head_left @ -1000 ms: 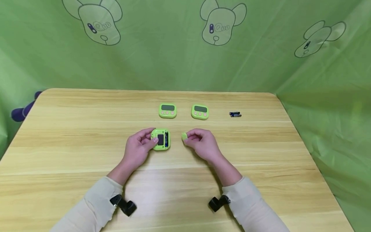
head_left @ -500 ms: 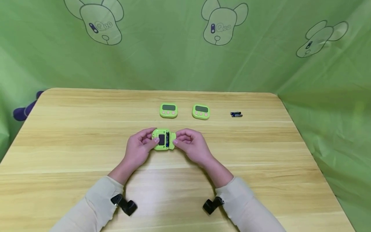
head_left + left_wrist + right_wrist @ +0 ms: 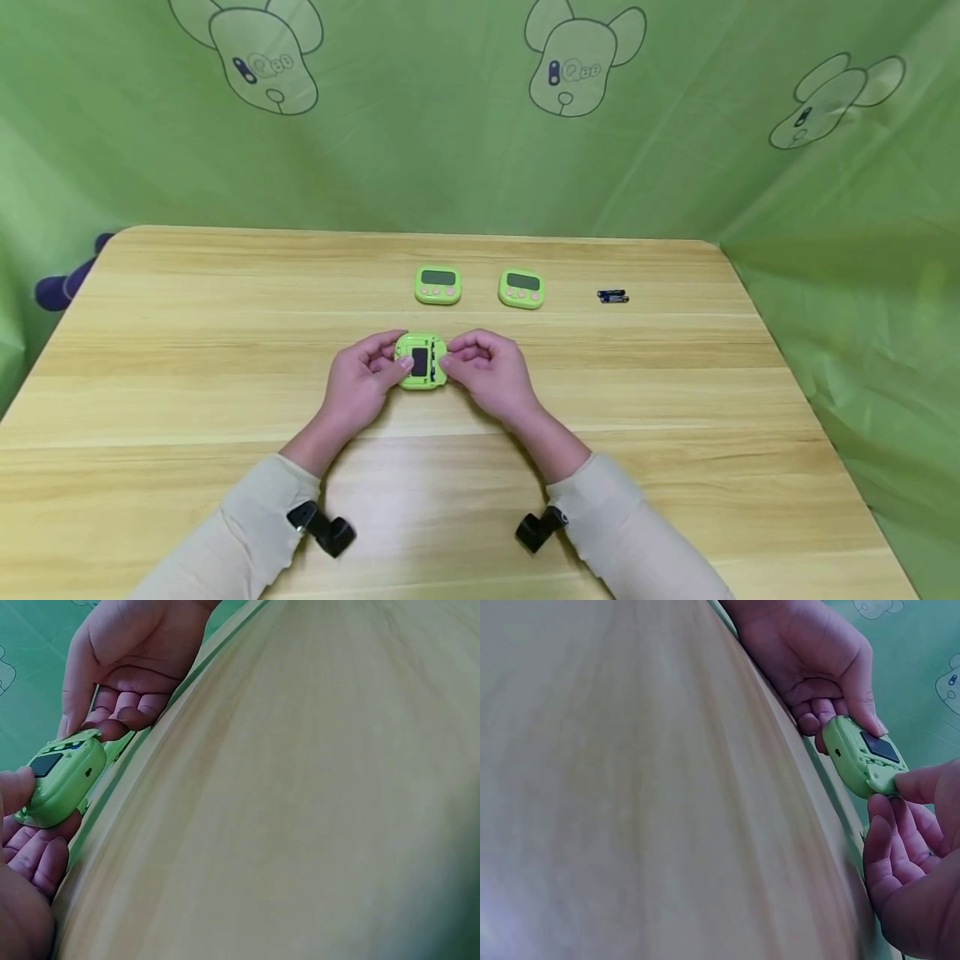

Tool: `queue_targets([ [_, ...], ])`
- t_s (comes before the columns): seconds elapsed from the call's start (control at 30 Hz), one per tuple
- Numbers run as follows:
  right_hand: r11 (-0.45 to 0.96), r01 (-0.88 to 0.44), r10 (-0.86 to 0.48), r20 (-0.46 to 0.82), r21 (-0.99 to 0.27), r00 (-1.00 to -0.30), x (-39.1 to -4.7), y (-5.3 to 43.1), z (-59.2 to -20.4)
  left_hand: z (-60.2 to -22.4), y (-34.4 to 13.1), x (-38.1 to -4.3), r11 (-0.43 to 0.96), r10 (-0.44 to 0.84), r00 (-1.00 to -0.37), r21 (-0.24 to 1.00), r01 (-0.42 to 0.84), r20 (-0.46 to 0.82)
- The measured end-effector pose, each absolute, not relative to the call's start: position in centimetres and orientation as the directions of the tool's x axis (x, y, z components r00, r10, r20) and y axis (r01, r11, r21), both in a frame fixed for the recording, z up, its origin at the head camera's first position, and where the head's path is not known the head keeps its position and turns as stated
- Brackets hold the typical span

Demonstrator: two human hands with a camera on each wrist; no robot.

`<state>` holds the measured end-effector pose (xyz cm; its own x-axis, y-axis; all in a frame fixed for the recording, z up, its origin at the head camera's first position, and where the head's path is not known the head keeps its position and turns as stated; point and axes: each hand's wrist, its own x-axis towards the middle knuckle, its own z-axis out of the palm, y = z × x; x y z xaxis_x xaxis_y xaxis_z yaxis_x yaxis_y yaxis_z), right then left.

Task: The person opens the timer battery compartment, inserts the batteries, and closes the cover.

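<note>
A green digital timer (image 3: 420, 362) is held with its back up, showing a dark rectangular patch. My left hand (image 3: 358, 379) grips its left side, thumb on the back and fingers underneath. At the opposite side, my right hand (image 3: 497, 377) pinches the small green battery cover (image 3: 883, 778) between thumb and fingers. The cover lies partly over the battery slot, and its seating is too small to judge. Only slivers of the dark battery (image 3: 432, 352) show beside it. In the left wrist view the cover's edge stands slightly raised from the timer.
Two more green timers, one on the left (image 3: 438, 285) and one on the right (image 3: 521, 288), lie screen up farther back on the wooden table (image 3: 225, 333). Two dark blue batteries (image 3: 613, 296) lie to their right. Green cloth (image 3: 420, 167) hangs behind the table.
My right hand has moved left, bringing the battery cover from apart to the timer's edge and then partly over the battery. My left hand has held the timer nearly still.
</note>
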<state>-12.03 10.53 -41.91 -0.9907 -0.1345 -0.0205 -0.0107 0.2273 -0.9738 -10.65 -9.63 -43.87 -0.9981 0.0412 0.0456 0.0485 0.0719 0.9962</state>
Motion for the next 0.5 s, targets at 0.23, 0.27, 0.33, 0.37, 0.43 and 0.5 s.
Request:
queue_targets([
  [0.23, 0.217, -0.03, -0.115, 0.005, -0.976, -0.993, -11.8, 10.09, -41.88, -43.92, -9.55, -10.56, 0.075, 0.04, -0.998, 0.996, 0.047, 0.044],
  [0.27, 0.213, -0.035, -0.114, 0.011, -0.976, -0.993, -11.78, 10.02, -41.88, -43.95, -9.54, -10.57, 0.076, 0.04, -0.998, 0.996, 0.046, 0.043],
  [0.33, 0.196, -0.038, -0.113, 0.016, -0.98, -0.993, -11.76, 9.91, -41.96, -43.95, -9.52, -10.56, 0.079, 0.039, -0.998, 0.996, 0.045, 0.042],
  [0.37, 0.189, -0.04, -0.114, 0.018, -0.981, -0.993, -11.75, 9.87, -41.99, -43.98, -9.52, -10.59, 0.081, 0.037, -0.998, 0.996, 0.045, 0.042],
  [0.43, 0.176, -0.045, -0.116, 0.025, -0.983, -0.993, -11.78, 9.78, -42.08, -43.98, -9.53, -10.59, 0.079, 0.035, -0.998, 0.996, 0.046, 0.043],
  [0.5, 0.158, -0.041, -0.122, 0.022, -0.987, -0.992, -11.78, 9.75, -42.13, -43.98, -9.54, -10.6, 0.08, 0.033, -0.998, 0.996, 0.049, 0.047],
])
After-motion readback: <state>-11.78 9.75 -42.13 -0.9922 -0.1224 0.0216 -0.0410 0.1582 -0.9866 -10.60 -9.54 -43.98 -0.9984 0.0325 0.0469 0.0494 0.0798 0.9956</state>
